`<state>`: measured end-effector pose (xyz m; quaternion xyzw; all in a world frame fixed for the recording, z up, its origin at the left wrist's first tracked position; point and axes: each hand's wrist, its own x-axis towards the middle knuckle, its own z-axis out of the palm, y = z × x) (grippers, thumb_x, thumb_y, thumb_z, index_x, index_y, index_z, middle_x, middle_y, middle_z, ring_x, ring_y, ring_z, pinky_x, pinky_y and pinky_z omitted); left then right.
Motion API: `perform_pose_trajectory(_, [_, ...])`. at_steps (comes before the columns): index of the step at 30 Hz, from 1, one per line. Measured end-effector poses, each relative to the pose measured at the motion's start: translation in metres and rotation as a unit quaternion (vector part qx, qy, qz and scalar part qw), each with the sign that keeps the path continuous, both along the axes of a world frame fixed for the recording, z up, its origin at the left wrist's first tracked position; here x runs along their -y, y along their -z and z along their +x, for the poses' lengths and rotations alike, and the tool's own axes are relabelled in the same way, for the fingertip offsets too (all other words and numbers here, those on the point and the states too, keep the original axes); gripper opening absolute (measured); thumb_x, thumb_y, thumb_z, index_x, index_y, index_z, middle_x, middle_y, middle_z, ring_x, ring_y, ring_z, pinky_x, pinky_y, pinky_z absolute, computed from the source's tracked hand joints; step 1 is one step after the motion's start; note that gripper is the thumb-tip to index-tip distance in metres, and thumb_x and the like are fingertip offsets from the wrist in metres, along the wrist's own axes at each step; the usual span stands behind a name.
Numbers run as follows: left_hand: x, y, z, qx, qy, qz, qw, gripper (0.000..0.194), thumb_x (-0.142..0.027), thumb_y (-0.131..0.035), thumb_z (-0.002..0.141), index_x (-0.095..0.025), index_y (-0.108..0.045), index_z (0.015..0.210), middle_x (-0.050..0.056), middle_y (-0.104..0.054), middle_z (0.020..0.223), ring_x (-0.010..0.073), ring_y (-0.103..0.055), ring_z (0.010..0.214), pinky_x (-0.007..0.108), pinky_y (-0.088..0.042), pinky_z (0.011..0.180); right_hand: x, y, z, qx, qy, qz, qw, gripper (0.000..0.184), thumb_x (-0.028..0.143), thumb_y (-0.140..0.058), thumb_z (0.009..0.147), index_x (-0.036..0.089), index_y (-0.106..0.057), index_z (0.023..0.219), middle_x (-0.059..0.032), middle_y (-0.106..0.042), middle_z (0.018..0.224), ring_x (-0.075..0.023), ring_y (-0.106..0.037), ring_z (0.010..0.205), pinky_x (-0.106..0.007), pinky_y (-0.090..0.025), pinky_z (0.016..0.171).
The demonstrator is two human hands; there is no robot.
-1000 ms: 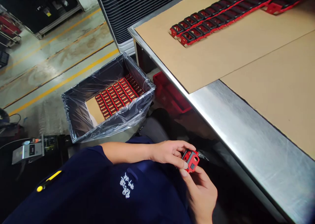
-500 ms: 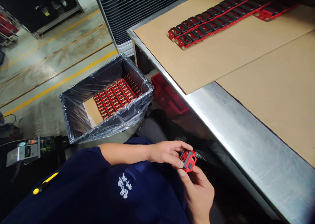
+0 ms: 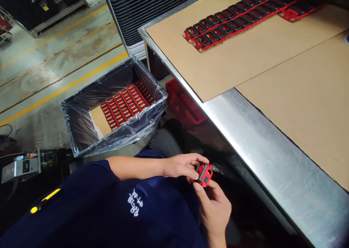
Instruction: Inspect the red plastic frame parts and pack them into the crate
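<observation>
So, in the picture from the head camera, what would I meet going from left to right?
Slim yellow pen-like object, dark plastic-lined rectangular bin, small boxy red-and-black part, nearer flat brown cardboard sheet.

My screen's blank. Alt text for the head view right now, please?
The left hand and right hand hold a small red-and-black part between their fingers. Beyond them, a plastic-lined bin contains rows of red-and-black pieces. At picture right, more rows lie on cardboard covering part of a metal table.
</observation>
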<state>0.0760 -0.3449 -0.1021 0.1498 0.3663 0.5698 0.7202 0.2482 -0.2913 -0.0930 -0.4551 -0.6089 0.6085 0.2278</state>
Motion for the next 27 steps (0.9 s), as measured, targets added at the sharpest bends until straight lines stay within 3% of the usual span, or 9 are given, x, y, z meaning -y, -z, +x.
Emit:
perform_pose_trajectory(9, [0.001,-0.007,-0.004,-0.011,-0.001,-0.009,1.0,0.066,-0.022,-0.081,0.063,-0.021,-0.058,0.125,0.007,-0.064,0.108,0.0154,-0.063,0.084,0.03,-0.048,0.078,-0.002,-0.004,-0.006,-0.011,-0.019,0.034,0.999,0.024,0.039,-0.084,0.072,0.018,-0.076,0.082,-0.0042,-0.073,0.07,-0.0194,-0.066,0.061,-0.03,-0.055,0.062])
perform_pose_trajectory(13, [0.005,-0.014,-0.004,-0.027,-0.018,-0.006,0.999,0.063,-0.026,-0.082,0.067,-0.022,-0.058,0.126,0.008,-0.065,0.113,0.0201,-0.066,0.094,0.032,-0.05,0.083,0.001,-0.014,-0.013,-0.036,-0.025,0.007,0.999,0.021,0.038,-0.082,0.075,0.019,-0.073,0.079,-0.0003,-0.066,0.063,-0.0154,-0.058,0.056,-0.028,-0.051,0.057])
perform_pose_trajectory(18, [0.004,-0.014,-0.008,-0.045,-0.016,0.027,0.998,0.057,-0.031,-0.078,0.076,-0.025,-0.057,0.129,0.006,-0.066,0.114,0.0196,-0.066,0.098,0.035,-0.051,0.091,0.001,-0.019,-0.019,-0.097,-0.013,-0.045,0.994,0.026,0.042,-0.083,0.076,0.02,-0.073,0.084,0.002,-0.062,0.063,-0.0129,-0.054,0.056,-0.027,-0.05,0.057])
perform_pose_trajectory(27, [0.002,-0.014,-0.011,-0.095,0.009,0.047,0.994,0.06,-0.032,-0.075,0.076,-0.024,-0.055,0.132,0.011,-0.066,0.123,0.0238,-0.066,0.106,0.041,-0.053,0.094,-0.001,-0.026,-0.018,-0.122,-0.022,-0.031,0.992,0.027,0.038,-0.086,0.076,0.02,-0.073,0.092,0.0023,-0.066,0.067,-0.0132,-0.059,0.059,-0.027,-0.053,0.06])
